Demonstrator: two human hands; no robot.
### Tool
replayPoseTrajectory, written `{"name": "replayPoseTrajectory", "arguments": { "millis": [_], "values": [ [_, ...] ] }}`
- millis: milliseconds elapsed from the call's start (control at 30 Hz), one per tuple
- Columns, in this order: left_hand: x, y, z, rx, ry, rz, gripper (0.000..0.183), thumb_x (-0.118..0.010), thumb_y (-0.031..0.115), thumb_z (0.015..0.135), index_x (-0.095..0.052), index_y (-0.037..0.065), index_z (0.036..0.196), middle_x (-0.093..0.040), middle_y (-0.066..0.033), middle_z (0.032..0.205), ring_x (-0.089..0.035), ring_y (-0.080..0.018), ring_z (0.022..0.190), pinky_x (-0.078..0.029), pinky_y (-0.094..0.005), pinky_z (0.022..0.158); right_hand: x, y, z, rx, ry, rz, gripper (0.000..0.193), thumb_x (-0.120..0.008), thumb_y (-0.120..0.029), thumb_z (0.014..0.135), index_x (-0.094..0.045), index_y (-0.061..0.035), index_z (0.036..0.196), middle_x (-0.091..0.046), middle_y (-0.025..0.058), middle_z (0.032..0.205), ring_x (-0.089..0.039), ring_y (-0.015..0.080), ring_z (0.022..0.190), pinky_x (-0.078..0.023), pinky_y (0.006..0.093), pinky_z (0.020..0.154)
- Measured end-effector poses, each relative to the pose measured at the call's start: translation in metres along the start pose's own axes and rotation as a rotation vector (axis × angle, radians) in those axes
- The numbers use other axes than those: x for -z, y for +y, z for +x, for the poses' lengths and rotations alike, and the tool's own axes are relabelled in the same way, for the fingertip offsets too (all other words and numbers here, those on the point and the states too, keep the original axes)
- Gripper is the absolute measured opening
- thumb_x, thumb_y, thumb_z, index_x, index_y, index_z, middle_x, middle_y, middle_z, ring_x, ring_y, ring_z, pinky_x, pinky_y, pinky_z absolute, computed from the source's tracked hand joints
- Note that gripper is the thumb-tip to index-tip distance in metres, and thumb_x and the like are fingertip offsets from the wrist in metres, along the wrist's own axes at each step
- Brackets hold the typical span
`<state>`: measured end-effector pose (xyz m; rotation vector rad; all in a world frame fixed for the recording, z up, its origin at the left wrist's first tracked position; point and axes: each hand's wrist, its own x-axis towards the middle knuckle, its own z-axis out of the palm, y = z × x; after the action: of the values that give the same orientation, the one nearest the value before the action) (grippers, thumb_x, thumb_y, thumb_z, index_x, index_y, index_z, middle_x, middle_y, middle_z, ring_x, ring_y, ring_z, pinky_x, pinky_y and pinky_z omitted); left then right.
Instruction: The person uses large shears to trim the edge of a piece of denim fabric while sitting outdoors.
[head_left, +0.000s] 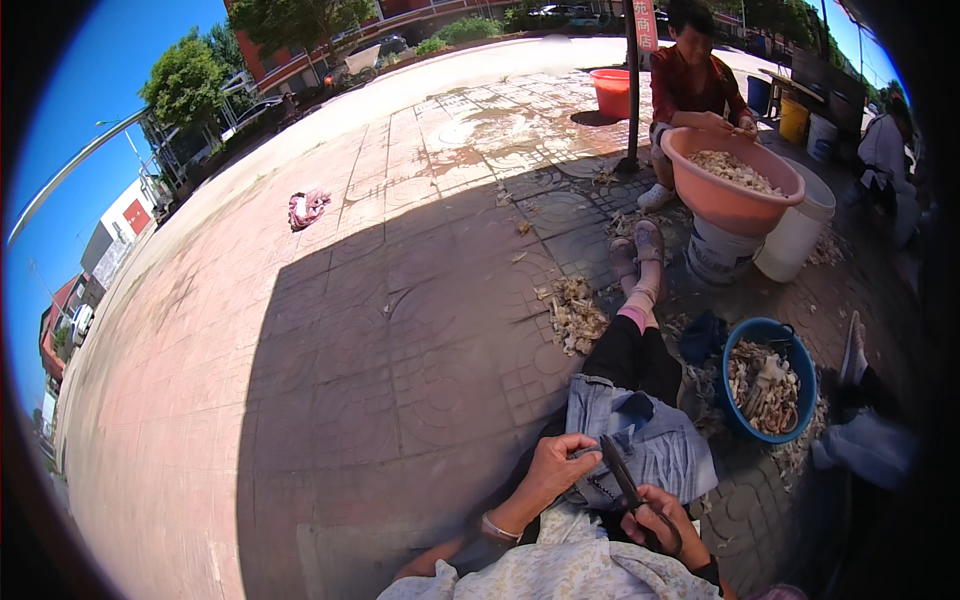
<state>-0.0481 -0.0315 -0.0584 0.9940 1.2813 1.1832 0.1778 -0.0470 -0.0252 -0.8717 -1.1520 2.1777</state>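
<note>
My right hand [665, 522] is wrapped round the handles of dark scissors [622, 470], whose blades point up and away over my lap. Facing them from the left is my left hand [555, 472], thumb and fingers pinched near the blade tips. Whatever lies in that pinch is too small to make out. Beneath both hands a faded denim cloth [660, 445] covers my lap. To the right of my legs stands a blue tub [808, 385] holding pale, brownish, stringy pieces [765, 388].
Ahead, another person [697, 85] sits behind a pink basin [735, 205] of pale pieces on a white bucket [722, 250]. Scraps [575, 315] lie beside my feet. Further off are a red tub [610, 93], a dark pole [633, 90] and a crumpled pink cloth [308, 208].
</note>
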Motion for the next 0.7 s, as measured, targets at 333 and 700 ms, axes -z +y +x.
{"name": "replayPoseTrajectory", "arguments": {
  "millis": [333, 700],
  "values": [
    [0.000, -0.001, 0.003, -0.022, 0.015, 0.081, 0.014, -0.070, 0.008, 0.082, -0.068, -0.001, 0.091, -0.057, 0.0076, 0.075, -0.046, 0.0014, 0.063, -0.036, -0.0145, 0.055, 0.004, 0.006, 0.003, 0.004, 0.079, -0.150, 0.038, -0.063, -0.034, 0.090, -0.053, -0.0009, 0.105, -0.058, 0.0065, 0.068, -0.049, 0.0095, 0.052, -0.036, 0.0211, 0.049],
    [0.001, 0.006, 0.003, -0.009, -0.018, 0.033, 0.018, -0.070, 0.011, 0.081, -0.067, -0.003, 0.091, -0.055, 0.0067, 0.071, -0.046, -0.0002, 0.065, -0.038, -0.0174, 0.056, -0.012, -0.017, -0.003, 0.020, 0.085, -0.242, 0.042, -0.054, -0.040, 0.094, -0.054, 0.0002, 0.105, -0.048, -0.0015, 0.063, -0.038, 0.0046, 0.052, -0.027, 0.0200, 0.047]
  ]
}}
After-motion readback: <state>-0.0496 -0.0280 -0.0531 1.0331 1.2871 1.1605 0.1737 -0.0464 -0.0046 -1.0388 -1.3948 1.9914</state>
